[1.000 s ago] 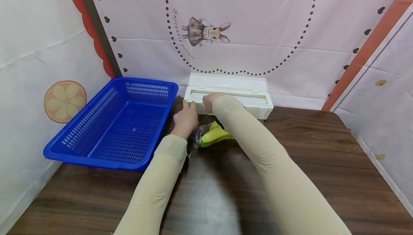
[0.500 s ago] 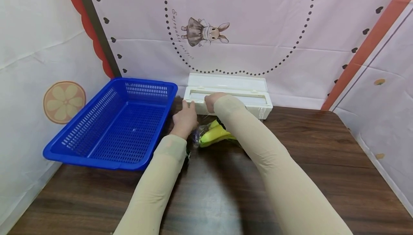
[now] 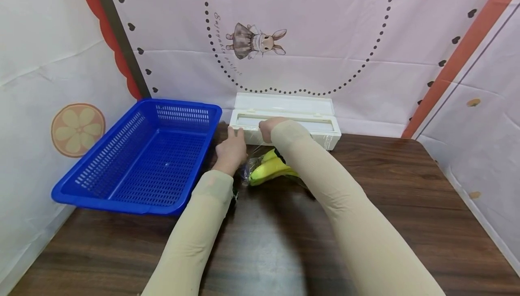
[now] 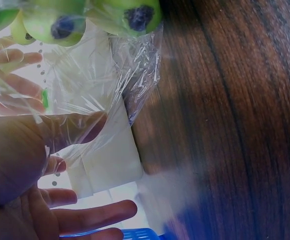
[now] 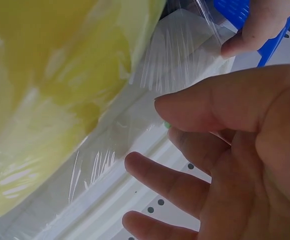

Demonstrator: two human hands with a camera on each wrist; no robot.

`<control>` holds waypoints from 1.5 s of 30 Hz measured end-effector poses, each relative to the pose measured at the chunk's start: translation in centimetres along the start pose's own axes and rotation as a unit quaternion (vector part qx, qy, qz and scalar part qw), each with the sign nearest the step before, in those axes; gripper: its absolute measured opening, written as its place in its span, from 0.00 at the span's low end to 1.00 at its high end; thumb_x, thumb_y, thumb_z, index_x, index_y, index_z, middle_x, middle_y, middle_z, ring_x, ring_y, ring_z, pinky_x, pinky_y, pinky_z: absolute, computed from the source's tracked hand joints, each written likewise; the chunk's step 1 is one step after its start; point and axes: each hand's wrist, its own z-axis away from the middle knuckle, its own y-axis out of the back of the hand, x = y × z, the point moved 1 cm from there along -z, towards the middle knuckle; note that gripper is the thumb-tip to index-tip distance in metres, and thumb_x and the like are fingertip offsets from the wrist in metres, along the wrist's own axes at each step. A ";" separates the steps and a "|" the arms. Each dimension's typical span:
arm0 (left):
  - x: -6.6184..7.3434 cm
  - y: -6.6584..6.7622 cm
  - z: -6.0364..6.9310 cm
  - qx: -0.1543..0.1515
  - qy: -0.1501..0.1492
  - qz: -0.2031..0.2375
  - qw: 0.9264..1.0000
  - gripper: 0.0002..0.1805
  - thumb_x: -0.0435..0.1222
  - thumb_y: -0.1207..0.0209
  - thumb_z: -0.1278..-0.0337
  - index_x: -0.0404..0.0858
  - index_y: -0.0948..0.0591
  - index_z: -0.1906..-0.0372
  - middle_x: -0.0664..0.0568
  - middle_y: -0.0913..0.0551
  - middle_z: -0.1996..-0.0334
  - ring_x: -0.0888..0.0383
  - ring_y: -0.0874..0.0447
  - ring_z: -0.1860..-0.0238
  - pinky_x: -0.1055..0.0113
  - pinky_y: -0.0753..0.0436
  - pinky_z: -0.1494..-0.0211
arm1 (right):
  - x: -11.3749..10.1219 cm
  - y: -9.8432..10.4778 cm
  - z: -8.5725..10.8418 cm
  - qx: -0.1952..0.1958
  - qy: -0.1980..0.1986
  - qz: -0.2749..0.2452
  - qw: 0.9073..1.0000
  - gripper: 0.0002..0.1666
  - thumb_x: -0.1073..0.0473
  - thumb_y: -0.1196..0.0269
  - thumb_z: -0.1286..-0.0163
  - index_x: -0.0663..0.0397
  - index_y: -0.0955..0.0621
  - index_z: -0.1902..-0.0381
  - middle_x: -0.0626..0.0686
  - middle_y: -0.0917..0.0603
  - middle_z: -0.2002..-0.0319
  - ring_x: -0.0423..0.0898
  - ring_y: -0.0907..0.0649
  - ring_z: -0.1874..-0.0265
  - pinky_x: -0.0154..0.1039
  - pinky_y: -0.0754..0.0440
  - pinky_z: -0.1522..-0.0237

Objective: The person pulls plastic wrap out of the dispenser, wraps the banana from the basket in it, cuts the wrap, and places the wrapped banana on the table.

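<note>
A long white cling film box (image 3: pixel 292 130) stands with its lid raised against the back wall. My right hand (image 3: pixel 271 128) is at the box's front edge; thumb and index finger pinch a small green-tipped piece (image 5: pixel 167 125), mostly hidden by the fingers. At the box's left end is my left hand (image 3: pixel 231 151), its straight thumb pressing the clear film (image 4: pixel 80 80) by the box front, other fingers loosely spread. Film runs from the box down over yellow bananas (image 3: pixel 270 170) lying in front of it. Their dark, greenish tips (image 4: pixel 137 17) show in the left wrist view.
To the left stands a blue plastic basket (image 3: pixel 162 160) with slotted walls. All rests on a dark wood table (image 3: pixel 386 187). A printed cloth (image 3: pixel 325 30) hangs behind and at both sides.
My right hand has slid slightly to the right along the box's front edge. The left hand stays at the box's left end. The head view has shifted a little.
</note>
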 end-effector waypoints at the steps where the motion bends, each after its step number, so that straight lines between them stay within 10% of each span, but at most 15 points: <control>1: 0.0 0.0 0.0 -0.001 0.000 -0.001 1.000 0.47 0.45 0.39 0.43 0.43 0.53 0.25 0.39 0.58 0.25 0.42 0.19 0.54 0.46 0.22 0.52 | 0.0 0.0 0.0 0.000 -0.002 -0.002 1.000 0.26 0.59 0.54 0.28 0.45 0.36 0.33 0.53 0.32 0.34 0.49 0.29 0.40 0.45 0.31 0.38; 45: -0.2 -0.1 0.0 0.002 -0.005 -0.001 1.000 0.46 0.43 0.40 0.42 0.44 0.54 0.25 0.39 0.59 0.25 0.42 0.18 0.58 0.47 0.21 0.55 | 1.3 -0.1 0.5 -0.012 -0.016 -0.005 1.000 0.28 0.60 0.57 0.27 0.46 0.41 0.30 0.53 0.38 0.30 0.51 0.35 0.33 0.46 0.36 0.33</control>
